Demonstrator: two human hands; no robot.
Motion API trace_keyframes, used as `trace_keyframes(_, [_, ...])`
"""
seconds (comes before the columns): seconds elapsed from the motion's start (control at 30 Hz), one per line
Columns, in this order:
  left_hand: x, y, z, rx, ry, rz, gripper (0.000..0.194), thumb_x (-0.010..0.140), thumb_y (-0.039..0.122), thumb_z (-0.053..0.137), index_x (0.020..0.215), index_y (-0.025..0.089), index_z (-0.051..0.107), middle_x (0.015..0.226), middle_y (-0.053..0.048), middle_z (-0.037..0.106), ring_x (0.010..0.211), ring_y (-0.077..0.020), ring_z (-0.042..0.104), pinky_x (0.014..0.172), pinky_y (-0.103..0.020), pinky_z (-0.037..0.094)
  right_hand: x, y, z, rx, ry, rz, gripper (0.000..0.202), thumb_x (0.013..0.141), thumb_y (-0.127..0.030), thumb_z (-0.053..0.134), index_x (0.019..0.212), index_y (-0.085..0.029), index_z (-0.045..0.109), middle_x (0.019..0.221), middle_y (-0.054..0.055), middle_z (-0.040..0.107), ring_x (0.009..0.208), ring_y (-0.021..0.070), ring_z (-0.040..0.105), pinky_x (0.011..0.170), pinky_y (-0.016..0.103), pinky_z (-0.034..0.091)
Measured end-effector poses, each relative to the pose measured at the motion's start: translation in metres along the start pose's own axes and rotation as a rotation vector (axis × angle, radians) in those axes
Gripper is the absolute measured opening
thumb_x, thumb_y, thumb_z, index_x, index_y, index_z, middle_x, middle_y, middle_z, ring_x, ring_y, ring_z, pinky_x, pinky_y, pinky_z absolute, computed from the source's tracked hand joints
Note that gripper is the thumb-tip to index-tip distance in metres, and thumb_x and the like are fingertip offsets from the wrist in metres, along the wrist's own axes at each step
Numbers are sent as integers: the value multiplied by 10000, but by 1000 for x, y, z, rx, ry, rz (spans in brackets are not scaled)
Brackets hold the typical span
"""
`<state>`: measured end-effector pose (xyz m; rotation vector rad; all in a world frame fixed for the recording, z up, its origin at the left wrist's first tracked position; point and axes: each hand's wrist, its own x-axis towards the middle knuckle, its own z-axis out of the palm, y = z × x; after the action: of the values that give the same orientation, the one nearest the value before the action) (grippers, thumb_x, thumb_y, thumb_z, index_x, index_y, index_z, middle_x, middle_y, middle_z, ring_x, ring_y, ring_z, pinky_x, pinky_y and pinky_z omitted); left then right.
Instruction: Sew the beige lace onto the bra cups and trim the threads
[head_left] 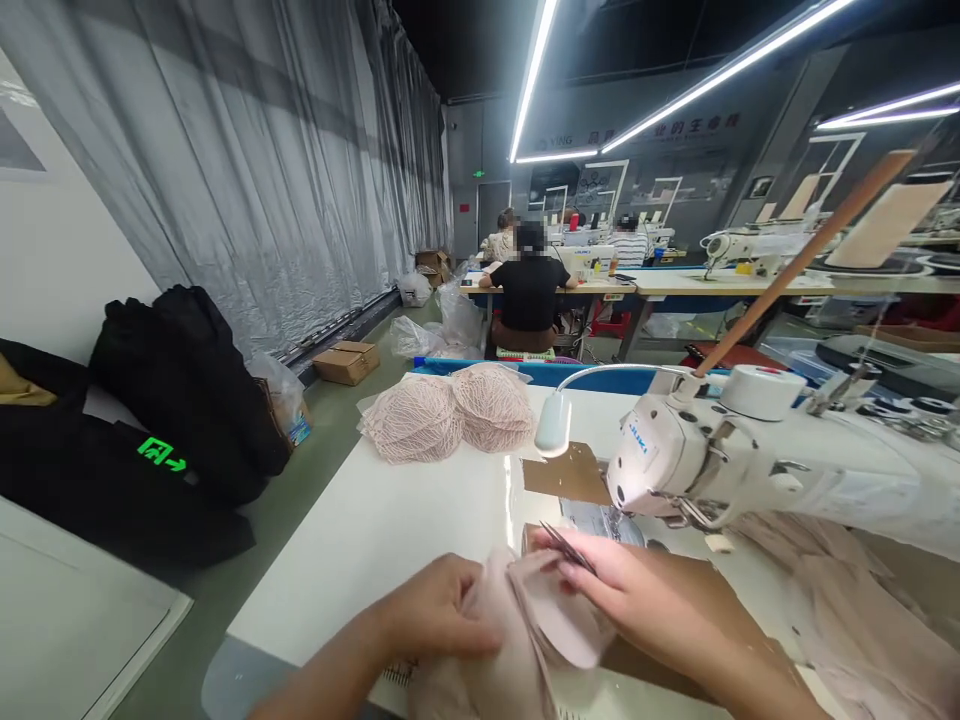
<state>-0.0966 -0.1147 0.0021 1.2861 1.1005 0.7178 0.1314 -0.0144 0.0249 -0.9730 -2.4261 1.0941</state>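
Sheer pale-pink fabric hangs between my hands at the front edge of the sewing table. My left hand is closed, pinching the fabric between thumb and fingers. My right hand is closed around dark, pointed tweezers, whose tips stick out to the upper left. Its fingers also touch the upper edge of a smooth pale-pink bra cup piece that lies against the sheer fabric. Right behind my right hand stands a white sewing machine. Its needle area is partly hidden by the machine head.
Two stacks of lace-patterned cups sit at the table's back left. A small lamp hangs beside the machine. More pink fabric lies under the machine arm at right. A co-worker sits ahead. Cardboard boxes are on the floor.
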Motion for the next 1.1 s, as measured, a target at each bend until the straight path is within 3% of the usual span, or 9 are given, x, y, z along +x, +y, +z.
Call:
trace_keyframes(0.07, [-10,14,-22,261,242,74,249,746,367,602,777,120,590,675,6,534,637,-135,499,559,-223,359,33,-1,8,-45,63,-125,345,886,-317,412,1142,-185,603,1184,97,629,1118,253,565,988,418,438])
trace_keyframes(0.27, [3,92,-117,1068,1056,521,25,761,168,486,776,176,505,936,-67,586,905,-205,552,814,-327,439,134,-10,3,-163,620,-650,425,877,-152,370,1290,-177,466,1396,122,423,1314,218,375,1105,442,300])
trace_keyframes(0.37, [31,105,-158,1169,1119,601,194,714,64,453,861,185,494,1297,-96,491,1227,-217,432,1027,-350,342,171,-1,-3,-192,625,-640,487,842,-129,389,1325,-166,441,1473,125,319,1365,236,291,1125,451,257])
trace_keyframes(0.5, [68,75,-180,1189,918,294,284,665,62,506,925,169,546,1277,-103,528,1232,-254,450,1029,-373,367,189,32,5,-214,513,-452,464,845,-141,354,1289,-137,489,1417,160,411,1333,277,352,1075,513,318])
trace_keyframes(0.57, [78,52,-180,1174,848,220,404,651,107,556,1052,154,552,1182,-116,589,1128,-273,539,959,-392,433,181,45,12,-220,482,-405,445,854,-164,354,1268,-114,507,1394,189,432,1313,307,379,1050,546,334])
trace_keyframes(0.67, [82,30,-179,1166,787,161,698,659,231,629,1318,152,414,1375,-144,449,1290,-313,397,1042,-438,360,150,50,17,-225,422,-377,450,836,-149,379,1264,-144,517,1392,163,449,1297,298,404,1046,516,351])
trace_keyframes(0.87, [67,41,-178,1163,744,112,941,643,569,674,1421,177,318,1538,-131,171,1415,-364,78,1119,-539,188,56,28,0,-271,116,-388,448,781,-52,368,1159,-192,564,1242,92,579,1097,198,571,940,338,463])
trace_keyframes(1.0, [41,60,-117,1011,766,378,589,774,502,583,1262,176,527,1404,-114,444,1326,-291,362,1111,-474,282,-13,25,-17,-259,-14,-249,387,781,-35,371,1042,-231,579,984,32,655,854,164,601,723,263,475])
trace_keyframes(1.1, [1,62,-35,751,428,511,345,813,395,584,1122,253,633,1170,-70,640,1119,-253,571,1010,-428,436,-59,35,-25,-323,25,-103,295,753,-37,411,905,-207,598,806,24,631,729,162,563,636,248,415])
